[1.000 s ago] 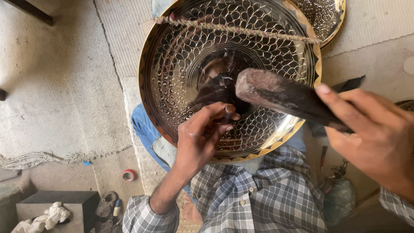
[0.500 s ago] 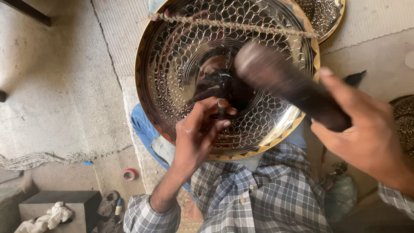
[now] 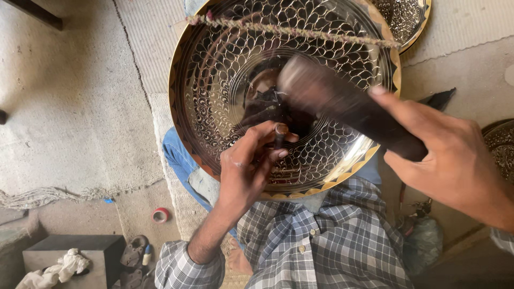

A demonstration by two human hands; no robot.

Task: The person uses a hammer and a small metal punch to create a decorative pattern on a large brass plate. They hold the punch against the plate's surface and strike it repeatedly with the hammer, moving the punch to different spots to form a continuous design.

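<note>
Left hand (image 3: 247, 170) pinches a slim punch (image 3: 279, 134) upright on the stiff, thin engraved brass tray (image 3: 214, 80), while right hand (image 3: 452, 160) clamps the seemingly heavy mallet (image 3: 332, 99) by its handle.

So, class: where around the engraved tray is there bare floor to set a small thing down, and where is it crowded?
Bare concrete floor lies left of the tray, above the frayed mat edge. Another bare patch lies to its right. It is crowded at the bottom left: red tape roll, dark block, white rag.
</note>
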